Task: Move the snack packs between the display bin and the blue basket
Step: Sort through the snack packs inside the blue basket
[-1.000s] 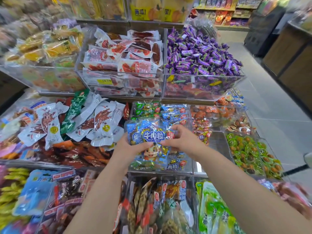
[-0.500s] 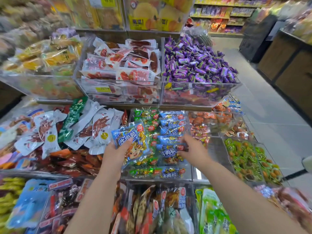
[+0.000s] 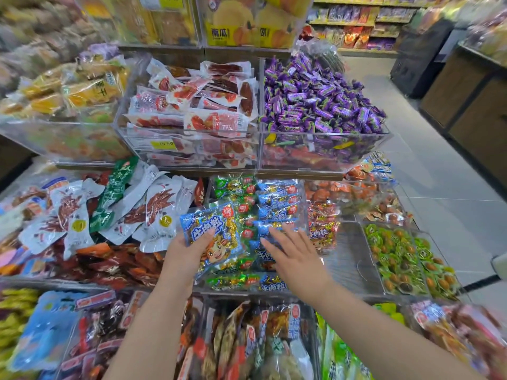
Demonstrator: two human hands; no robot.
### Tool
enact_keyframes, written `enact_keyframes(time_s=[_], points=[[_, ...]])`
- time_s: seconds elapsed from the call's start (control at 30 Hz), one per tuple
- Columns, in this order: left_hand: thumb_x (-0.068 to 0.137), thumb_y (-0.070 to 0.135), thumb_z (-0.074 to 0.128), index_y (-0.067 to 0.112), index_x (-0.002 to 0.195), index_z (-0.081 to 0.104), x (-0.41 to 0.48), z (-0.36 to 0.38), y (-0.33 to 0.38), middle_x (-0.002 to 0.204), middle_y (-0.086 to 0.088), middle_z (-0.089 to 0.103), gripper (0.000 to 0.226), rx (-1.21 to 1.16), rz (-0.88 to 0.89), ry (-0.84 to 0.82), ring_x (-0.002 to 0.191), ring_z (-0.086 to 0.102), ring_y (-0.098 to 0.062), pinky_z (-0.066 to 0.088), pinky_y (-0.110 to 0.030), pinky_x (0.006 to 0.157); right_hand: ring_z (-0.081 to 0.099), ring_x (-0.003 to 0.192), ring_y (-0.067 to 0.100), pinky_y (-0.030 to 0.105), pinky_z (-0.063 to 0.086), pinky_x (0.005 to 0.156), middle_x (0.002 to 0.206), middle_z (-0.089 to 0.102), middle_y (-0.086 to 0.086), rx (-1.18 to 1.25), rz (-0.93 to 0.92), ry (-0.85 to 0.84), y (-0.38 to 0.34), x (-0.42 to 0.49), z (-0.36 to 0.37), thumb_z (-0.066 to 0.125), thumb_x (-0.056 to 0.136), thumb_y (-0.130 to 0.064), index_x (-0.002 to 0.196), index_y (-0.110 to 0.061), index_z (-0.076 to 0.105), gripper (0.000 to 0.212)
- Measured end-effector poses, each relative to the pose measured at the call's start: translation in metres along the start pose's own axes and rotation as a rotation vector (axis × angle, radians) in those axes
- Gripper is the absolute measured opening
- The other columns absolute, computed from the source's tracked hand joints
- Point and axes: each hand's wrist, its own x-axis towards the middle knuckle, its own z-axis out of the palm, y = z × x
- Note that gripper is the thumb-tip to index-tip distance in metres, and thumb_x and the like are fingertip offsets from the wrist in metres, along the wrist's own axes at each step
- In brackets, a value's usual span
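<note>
Split since a second ago: both hands were on one snack pack (image 3: 212,231) in front of you; now only your left hand (image 3: 182,256) has it, and it has shifted left to the near-left corner of the display bin (image 3: 230,292). Your right hand (image 3: 296,256) has let go and moved right, over the stacked blue packs (image 3: 277,198) in the right half of that bin. Half a second ago it looked closed on one of them; now it's flat. My read: one pack is out, second pick not yet made. Left hand is holding the pack, thumb across the front face, fingers behind it and out of view. The pack is tilted and seems to sit above the packs below it. Right hand is wide, palm down, fingers (image 3: 271,239) spread and straight, gripping nothing. Its tips are on or just above the near blue packs; I can't tell if there's contact. Both forearms come in from the bottom edge, the left nearly straight up the frame, the right angled in from the lower right. Green packs (image 3: 233,185) fill the left half of the bin, behind the held pack. Blue basket isn't in view, so I can't confirm transfer direction. My guess is bin to basket, with your right hand next closing on a second pack. Risk: glossy film, loose stack, so a flat grab may drag neighbours.
</note>
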Motion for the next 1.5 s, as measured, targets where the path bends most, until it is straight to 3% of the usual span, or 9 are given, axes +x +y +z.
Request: enact_keyframes(time_s=[0.1, 0.17, 0.33, 0.5, 0.63, 0.73, 0.9, 1.23, 1.5], points=[[0.084, 0.027, 0.071, 0.022, 0.096, 0.069, -0.002, 0.002, -0.002, 0.09, 0.006, 0.076, 0.013, -0.005, -0.012, 0.01, 0.085, 0.071, -0.012, 0.05, -0.03, 0.076, -0.01, 0.143, 0.031, 0.055, -0.006, 0.111, 0.158, 0.007, 0.004, -0.049, 0.018, -0.208, 0.012, 0.006, 0.013, 0.061, 0.088, -0.034, 0.149, -0.027, 0.002, 0.084], [0.084, 0.028, 0.072, 0.023, 0.099, 0.069, -0.002, 0.002, -0.001, 0.094, 0.005, 0.076, 0.016, -0.007, -0.017, 0.007, 0.089, 0.071, -0.014, 0.05, -0.034, 0.082, -0.044, 0.127, 0.025, 0.049, -0.026, 0.104, 0.15, -0.031, -0.002, -0.065, 0.031, -0.334, 0.026, 0.012, 0.021, 0.034, 0.101, -0.035, 0.134, -0.029, -0.036, 0.078], [0.085, 0.027, 0.071, 0.022, 0.095, 0.07, -0.006, 0.003, 0.003, 0.094, -0.001, 0.076, 0.012, -0.01, -0.042, -0.044, 0.088, 0.072, -0.018, 0.052, -0.046, 0.091, -0.048, 0.123, 0.02, 0.046, -0.019, 0.11, 0.144, -0.038, -0.004, 0.049, 0.078, -0.364, 0.038, 0.008, 0.029, 0.025, 0.1, -0.044, 0.145, -0.026, -0.022, 0.068], [0.087, 0.035, 0.066, 0.017, 0.145, 0.037, -0.017, 0.013, 0.003, 0.149, 0.003, 0.038, 0.067, -0.072, -0.154, -0.15, 0.139, 0.034, -0.019, 0.027, -0.045, 0.111, -0.037, 0.133, 0.016, 0.046, -0.018, 0.112, 0.151, -0.025, -0.009, 0.22, 0.187, -0.264, 0.032, 0.004, 0.02, 0.032, 0.097, -0.05, 0.149, -0.026, -0.009, 0.071], [0.089, 0.016, 0.063, 0.019, 0.131, 0.048, -0.023, 0.029, 0.004, 0.124, 0.014, 0.063, 0.045, -0.112, -0.147, -0.312, 0.123, 0.053, -0.004, 0.043, -0.028, 0.102, 0.026, 0.135, -0.002, 0.037, 0.027, 0.113, 0.141, 0.033, -0.029, 0.932, 0.424, 0.184, 0.029, -0.002, -0.017, 0.051, 0.089, -0.048, 0.131, -0.045, 0.043, 0.043], [0.088, 0.02, 0.064, 0.033, 0.129, 0.048, -0.026, 0.046, 0.004, 0.138, 0.009, 0.052, 0.046, -0.057, -0.106, -0.433, 0.127, 0.048, -0.009, 0.041, -0.035, 0.105, 0.054, 0.106, -0.007, 0.018, 0.047, 0.09, 0.114, 0.051, -0.037, 1.31, 0.465, 0.041, 0.033, 0.0, -0.042, 0.074, 0.063, -0.057, 0.119, -0.068, 0.038, 0.068], [0.083, 0.033, 0.072, 0.038, 0.108, 0.056, -0.021, 0.062, 0.003, 0.104, 0.022, 0.065, 0.03, 0.402, 0.089, -0.406, 0.089, 0.06, 0.01, 0.045, -0.006, 0.065, 0.05, 0.103, 0.012, 0.036, 0.047, 0.09, 0.115, 0.054, -0.016, 1.098, 0.501, -0.139, 0.048, -0.009, -0.044, 0.083, 0.067, -0.027, 0.121, -0.053, 0.039, 0.074], [0.077, 0.034, 0.077, 0.05, 0.145, 0.007, -0.015, 0.065, -0.009, 0.11, 0.021, 0.052, 0.099, 0.985, 0.245, -0.6, 0.103, 0.058, -0.007, 0.049, -0.028, 0.084, 0.058, 0.076, 0.003, 0.01, 0.042, 0.062, 0.099, 0.053, -0.021, 0.887, 0.513, -0.094, 0.065, -0.03, -0.045, 0.072, 0.082, -0.015, 0.107, -0.045, 0.042, 0.049], [0.087, 0.01, 0.056, 0.036, 0.145, 0.03, -0.026, 0.07, -0.014, 0.098, -0.002, 0.057, 0.069, 1.479, 0.528, -0.362, 0.095, 0.05, -0.023, 0.044, -0.033, 0.069, 0.062, 0.085, 0.014, 0.03, 0.051, 0.074, 0.113, 0.058, -0.014, 0.907, 0.513, -0.123, 0.066, -0.038, -0.043, 0.073, 0.081, -0.017, 0.096, -0.053, 0.04, 0.052]])
